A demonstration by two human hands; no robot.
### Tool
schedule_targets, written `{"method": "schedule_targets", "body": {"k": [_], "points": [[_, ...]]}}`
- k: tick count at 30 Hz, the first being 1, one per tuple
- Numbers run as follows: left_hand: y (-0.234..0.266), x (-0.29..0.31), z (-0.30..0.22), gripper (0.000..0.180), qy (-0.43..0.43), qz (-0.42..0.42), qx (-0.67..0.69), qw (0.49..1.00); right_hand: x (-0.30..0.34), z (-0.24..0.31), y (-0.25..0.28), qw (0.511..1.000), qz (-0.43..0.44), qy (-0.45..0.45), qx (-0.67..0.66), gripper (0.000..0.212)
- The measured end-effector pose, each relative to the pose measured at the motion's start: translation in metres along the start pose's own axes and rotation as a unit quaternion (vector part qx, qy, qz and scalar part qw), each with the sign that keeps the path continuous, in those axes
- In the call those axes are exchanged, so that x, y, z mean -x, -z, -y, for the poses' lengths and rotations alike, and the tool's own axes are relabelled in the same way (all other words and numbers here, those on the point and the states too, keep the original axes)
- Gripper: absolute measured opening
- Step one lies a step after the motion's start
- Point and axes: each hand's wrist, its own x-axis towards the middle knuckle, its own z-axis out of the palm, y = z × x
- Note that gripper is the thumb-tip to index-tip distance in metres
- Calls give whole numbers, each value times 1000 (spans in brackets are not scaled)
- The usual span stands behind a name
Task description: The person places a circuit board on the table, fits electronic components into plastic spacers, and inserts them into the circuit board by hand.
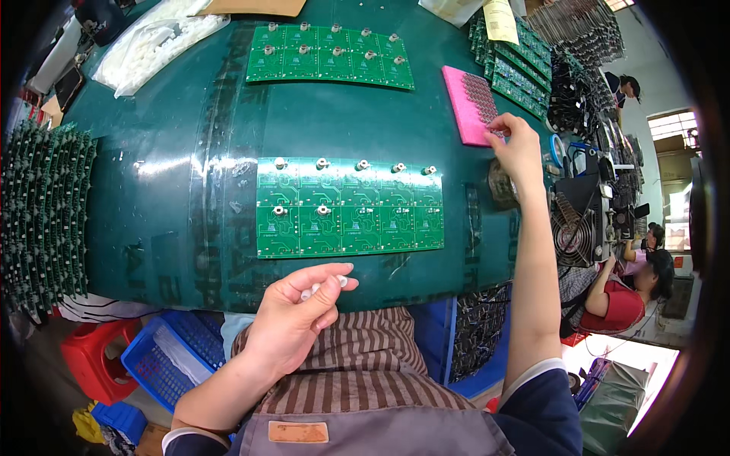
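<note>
Before me on the green table (167,205) lies a green circuit board panel (350,228). Small metal parts with white tops stand along its far row and on the two leftmost places of its near row. Just in front of the panel, my left hand (293,319) is curled palm up around several small white plastic pieces (342,281). My right hand (523,156) reaches to the near right corner of a pink foam block (460,99) set with rows of small metal pins. Its thumb and fingertips are pinched there; anything between them is too small to make out.
Another populated panel (331,64) lies farther back. A bag of white pieces (156,45) sits far left. Stacked boards stand left (49,220) and far right (521,72). A tape roll (557,150) and fan (572,237) are right. Below left are a red stool (95,357) and blue basket (163,365).
</note>
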Motion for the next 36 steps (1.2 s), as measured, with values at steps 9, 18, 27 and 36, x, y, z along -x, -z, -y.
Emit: {"method": "schedule_targets", "body": {"k": [9,18,27,36], "points": [[-13,-10,2,21,10,25,13,1000,-5,-5,-6,999,16,-36,-24,11],[-22,-20,4,21,-6,12,33,999,107,136,27,819,146,-34,-554,8],[-19,-20,9,23,7,18,53,998,140,155,20,789,147,-55,-594,8],[-16,-15,4,37,17,13,23,1000,127,154,19,829,181,28,-529,10]]}}
